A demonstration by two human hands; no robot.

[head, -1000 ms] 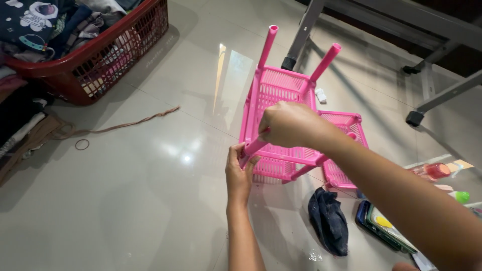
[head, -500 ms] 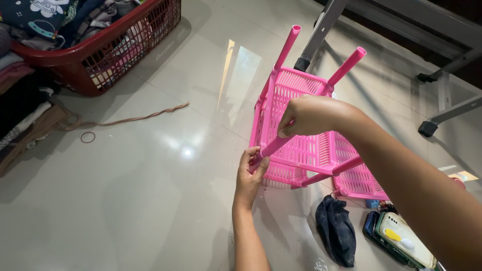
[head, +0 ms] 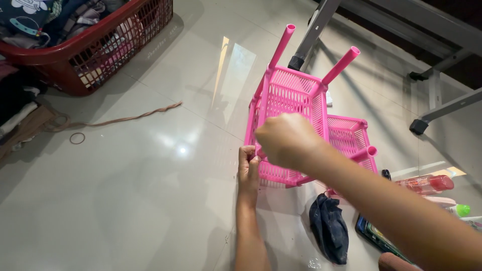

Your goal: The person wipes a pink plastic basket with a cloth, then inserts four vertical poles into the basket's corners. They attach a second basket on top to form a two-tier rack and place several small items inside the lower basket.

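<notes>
Gripping a pink plastic rack (head: 296, 108) from both sides, a person works over a glossy tiled floor (head: 140, 190). Compared with half a second ago, the right hand (head: 286, 140) has dropped from the upper rim to the rack's near left corner, and now sits just above the left hand (head: 248, 168); the short pink tube seen between the hands then is now hidden behind them. The rack itself has barely shifted.

The left hand's fingers (head: 246, 155) are held straight and together, pressed flat against the near left corner of the lower basket. The right hand is curled into a loose fist at the same corner, knuckles toward the camera; whether its fingers are clamped on anything cannot be told from this angle.

The rack lies tipped on the floor at centre frame, two tube legs (head: 281, 45) pointing away toward the far side, a second basket (head: 351, 135) jutting to the right. A dark blue cloth (head: 329, 228) lies crumpled just near of it, with bottles (head: 427, 183) to the right. A red laundry basket (head: 95, 50) filled with clothes stands far left, a brown cord (head: 125, 119) and a rubber band (head: 77, 138) beside it. Grey metal frame legs (head: 321, 25) cross the far right.
</notes>
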